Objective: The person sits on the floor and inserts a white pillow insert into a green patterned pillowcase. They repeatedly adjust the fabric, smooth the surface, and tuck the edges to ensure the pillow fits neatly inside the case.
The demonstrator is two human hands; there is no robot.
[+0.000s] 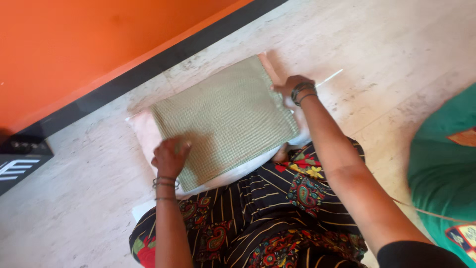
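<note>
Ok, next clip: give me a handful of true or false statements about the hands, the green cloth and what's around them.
1. The left hand rests on the folded green cloth. True.
2. The right hand is lifted well clear of the cloth. False: it is at the cloth's far right edge, touching it.
3. The cloth lies on a pale pink and white layer on the stone floor. True.
4. The wall behind is blue. False: it is orange, with a dark skirting strip.
5. Both wrists are bare. False: each wears bangles.
</note>
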